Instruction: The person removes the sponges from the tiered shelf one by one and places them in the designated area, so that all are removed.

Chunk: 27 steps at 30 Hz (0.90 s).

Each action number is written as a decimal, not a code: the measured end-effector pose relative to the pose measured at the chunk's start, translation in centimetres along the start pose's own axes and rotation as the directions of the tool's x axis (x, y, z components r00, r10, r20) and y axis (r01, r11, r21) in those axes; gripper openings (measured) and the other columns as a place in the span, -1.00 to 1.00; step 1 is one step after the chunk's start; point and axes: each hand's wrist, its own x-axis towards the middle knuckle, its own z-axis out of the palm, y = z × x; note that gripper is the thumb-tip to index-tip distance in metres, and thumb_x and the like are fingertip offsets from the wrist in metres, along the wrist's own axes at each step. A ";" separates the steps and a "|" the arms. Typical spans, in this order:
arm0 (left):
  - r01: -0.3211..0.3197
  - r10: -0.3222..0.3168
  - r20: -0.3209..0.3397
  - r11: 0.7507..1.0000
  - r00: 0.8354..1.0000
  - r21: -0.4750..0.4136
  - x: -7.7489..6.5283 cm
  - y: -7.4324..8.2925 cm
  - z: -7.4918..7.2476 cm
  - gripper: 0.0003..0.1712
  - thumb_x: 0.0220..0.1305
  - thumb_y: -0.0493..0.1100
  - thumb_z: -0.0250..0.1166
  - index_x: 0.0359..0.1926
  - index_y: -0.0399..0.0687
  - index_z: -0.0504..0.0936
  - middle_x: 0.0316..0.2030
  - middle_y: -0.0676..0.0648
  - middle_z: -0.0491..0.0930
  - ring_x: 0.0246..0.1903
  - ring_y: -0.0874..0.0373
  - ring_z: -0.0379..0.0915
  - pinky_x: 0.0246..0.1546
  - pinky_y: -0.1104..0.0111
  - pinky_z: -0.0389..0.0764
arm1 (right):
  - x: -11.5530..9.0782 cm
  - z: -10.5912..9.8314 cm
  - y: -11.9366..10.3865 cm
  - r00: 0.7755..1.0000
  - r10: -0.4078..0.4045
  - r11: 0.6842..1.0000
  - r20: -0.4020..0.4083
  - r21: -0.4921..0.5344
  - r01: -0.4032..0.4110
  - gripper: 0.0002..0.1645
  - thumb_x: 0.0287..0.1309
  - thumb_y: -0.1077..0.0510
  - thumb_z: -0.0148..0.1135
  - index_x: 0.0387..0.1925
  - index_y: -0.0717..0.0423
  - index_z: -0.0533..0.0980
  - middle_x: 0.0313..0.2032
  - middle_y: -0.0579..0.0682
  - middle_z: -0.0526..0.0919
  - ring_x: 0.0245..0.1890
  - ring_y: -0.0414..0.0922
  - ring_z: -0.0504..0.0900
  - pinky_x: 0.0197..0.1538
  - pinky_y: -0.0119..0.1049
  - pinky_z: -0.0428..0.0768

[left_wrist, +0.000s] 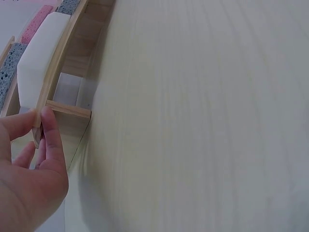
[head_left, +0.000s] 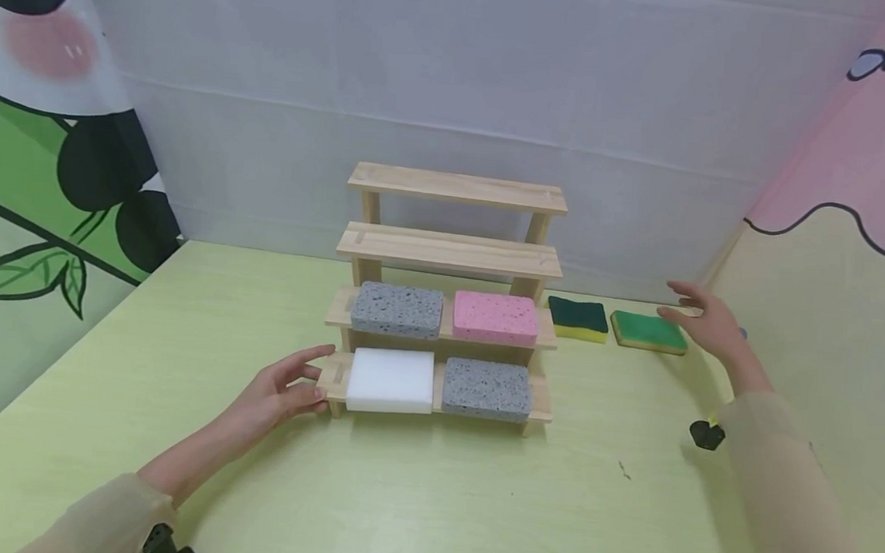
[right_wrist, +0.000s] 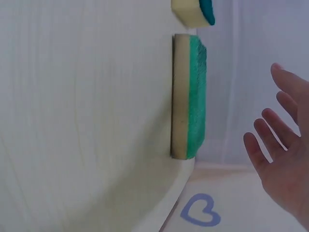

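A stepped wooden rack (head_left: pixel 451 252) stands in the middle of the table. My left hand (head_left: pixel 274 395) pinches the left end of its lowest board between thumb and fingers, as the left wrist view confirms. On that board lie a white sponge (head_left: pixel 390 381) and a grey speckled sponge (head_left: pixel 487 389). The board above bears another grey speckled sponge (head_left: pixel 397 310) and a pink sponge (head_left: pixel 495 318). My right hand (head_left: pixel 706 324), fingers spread and holding nothing, hovers just right of a green-topped sponge (head_left: pixel 648 331); the right wrist view shows a gap between them.
A dark green and yellow sponge (head_left: pixel 577 319) lies between the rack and the green-topped one. The two upper boards (head_left: pixel 447 250) bear nothing. A pale cloth wall (head_left: pixel 460 77) rises behind, with printed panels at both sides. A small dark scrap (head_left: pixel 623 471) lies on the table.
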 end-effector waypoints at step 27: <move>0.006 -0.017 0.069 0.987 0.997 0.160 0.9 0.0 -1.7 -0.10 0.29 -0.12 0.34 0.53 -0.02 0.09 0.15 -0.36 0.41 -0.11 0.18 0.64 -0.06 0.36 0.73 | -0.9 3.0 -16.0 0.927 -0.256 0.961 -0.274 0.028 0.273 -0.42 0.33 -0.01 0.21 0.33 0.01 0.40 0.29 0.08 0.50 0.26 0.06 0.45 0.19 0.00 0.51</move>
